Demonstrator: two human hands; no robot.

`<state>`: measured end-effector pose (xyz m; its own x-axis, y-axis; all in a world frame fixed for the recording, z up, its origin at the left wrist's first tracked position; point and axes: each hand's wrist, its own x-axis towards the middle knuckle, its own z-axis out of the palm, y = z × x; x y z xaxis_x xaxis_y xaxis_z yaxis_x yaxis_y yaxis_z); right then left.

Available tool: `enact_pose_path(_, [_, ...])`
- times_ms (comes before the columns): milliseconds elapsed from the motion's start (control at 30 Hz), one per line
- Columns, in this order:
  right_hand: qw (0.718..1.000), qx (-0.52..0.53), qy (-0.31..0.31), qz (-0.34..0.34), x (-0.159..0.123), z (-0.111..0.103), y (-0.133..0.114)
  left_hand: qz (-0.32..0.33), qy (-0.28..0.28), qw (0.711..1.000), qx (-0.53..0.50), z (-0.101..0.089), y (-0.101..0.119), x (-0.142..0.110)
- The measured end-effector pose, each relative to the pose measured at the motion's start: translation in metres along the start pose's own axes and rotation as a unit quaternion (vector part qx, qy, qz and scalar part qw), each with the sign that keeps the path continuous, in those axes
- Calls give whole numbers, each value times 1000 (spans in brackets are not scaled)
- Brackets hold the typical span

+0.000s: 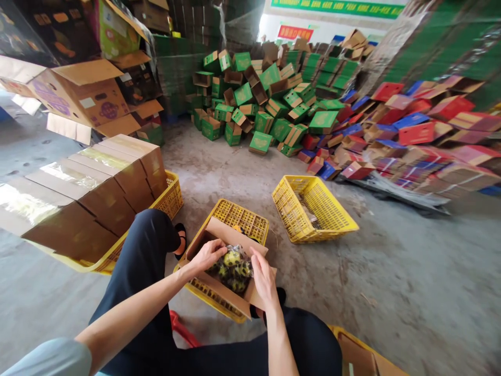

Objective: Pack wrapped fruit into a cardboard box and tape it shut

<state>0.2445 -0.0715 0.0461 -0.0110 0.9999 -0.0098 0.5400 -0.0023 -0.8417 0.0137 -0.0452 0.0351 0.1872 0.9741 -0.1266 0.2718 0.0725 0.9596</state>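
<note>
An open cardboard box (229,297) stands on a yellow plastic crate (254,222) between my legs, its flaps spread. Inside lies a clear plastic bag (235,267) with several round green-and-dark items showing through, perhaps fruit; their kind is hard to make out. My left hand (209,254) reaches over the box's left side, its fingers closed on the bag's edge. On the opposite side, my right hand (263,271) pinches the plastic near the right flap. A small orange-and-blue thing (238,229) shows partly behind the back flap.
Taped cartons (90,183) fill a long yellow crate at left. Another yellow crate (317,209) sits on the floor at right. Behind are heaps of green boxes (260,142) and red and blue boxes (417,133). A red plastic piece (182,330) shows beneath me.
</note>
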Motion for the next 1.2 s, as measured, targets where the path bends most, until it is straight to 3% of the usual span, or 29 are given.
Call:
enact_pose_path(200, [970, 224, -80, 49, 0, 3, -15, -20, -22, 996, -87, 3, 19, -7])
enact_pose_path(333, [963, 259, -16, 71, 0, -1, -20, -96, -23, 957, -273, -1, 28, -17])
enact_pose_path(433, [966, 245, 26, 72, 0, -5, -21, -110, -23, 935, -336, 0, 27, -22])
enact_pose_path(833, [947, 309, 62, 68, -1, -7, -23, -112, 48, 916, -381, 11, 33, -21])
enact_pose_path(1200, [941, 316, 88, 80, 3, -10, -17, -98, 66, 937, -328, 6, 45, -17])
